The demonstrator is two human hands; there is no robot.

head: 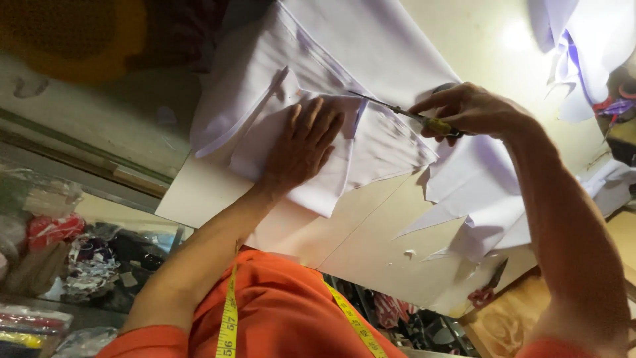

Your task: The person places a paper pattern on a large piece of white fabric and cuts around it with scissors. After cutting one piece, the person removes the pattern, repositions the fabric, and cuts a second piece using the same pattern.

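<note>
At the centre of the view, a little toward eleven o'clock, the left hand [303, 144] lies flat and open on a folded stack of white cloth [344, 86], fingers spread and pointing toward twelve, palm pressing the top layer down and grasping nothing; toward two o'clock from it, the right hand [467, 111] is closed around the yellowish handles of a pair of scissors [404, 114], thumb and fingers curled through the loops; the thin blades run toward nine o'clock, their tip reaching the cloth just beside the left fingertips, though how far the blades are parted cannot be told; the cloth spreads from the twelve o'clock edge down across a pale cutting table [371, 232], its lower layers ending in ragged cut points toward four o'clock; small white scraps [410, 252] lie on the bare table surface near five o'clock; at six o'clock an orange shirt [285, 311] fills the bottom edge, with a yellow measuring tape [228, 318] draped over it in two strands; at nine o'clock, beyond the table's edge, bundles of coloured fabric in clear bags [59, 252] sit stacked; more white cloth [576, 46] is heaped at two o'clock, well apart from both hands.
</note>
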